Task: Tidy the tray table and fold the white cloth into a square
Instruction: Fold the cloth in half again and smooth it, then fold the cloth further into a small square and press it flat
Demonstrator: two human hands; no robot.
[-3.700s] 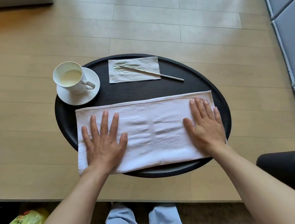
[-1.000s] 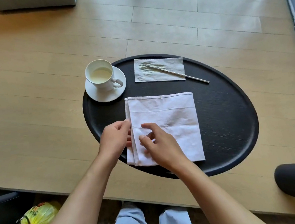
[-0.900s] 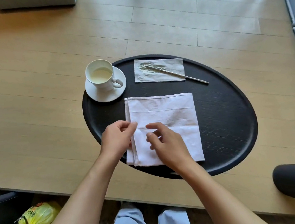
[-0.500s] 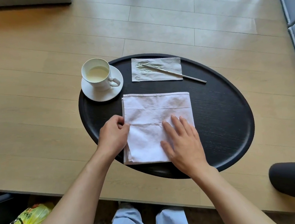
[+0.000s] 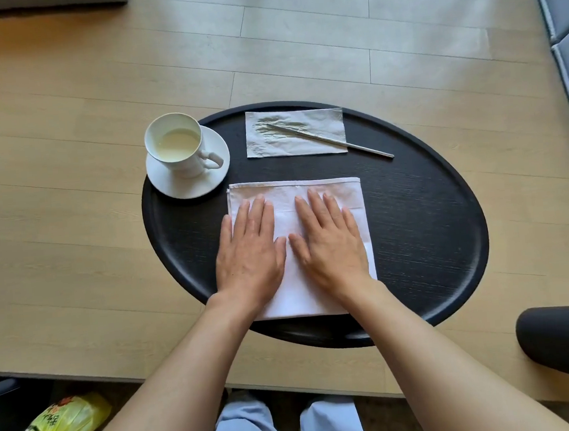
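The white cloth (image 5: 284,194) lies folded into a near square on the left half of the round black tray table (image 5: 422,237). My left hand (image 5: 250,252) rests flat, palm down, on the cloth's left side, its outer edge hanging over onto the tray. My right hand (image 5: 330,242) lies flat on the cloth's right side. Both hands have fingers spread and hold nothing. The thumbs nearly touch at the cloth's middle.
A white cup (image 5: 175,145) with pale liquid stands on a saucer (image 5: 211,182) at the tray's left rim. A paper napkin (image 5: 319,123) with a thin metal stick (image 5: 366,149) across it lies at the back. A black object (image 5: 562,342) sits low right, a yellow bag (image 5: 61,430) low left.
The cloth went from a long rectangle to a folded near square. My left hand let go of the cloth's left edge, and both hands now lie flat on top.
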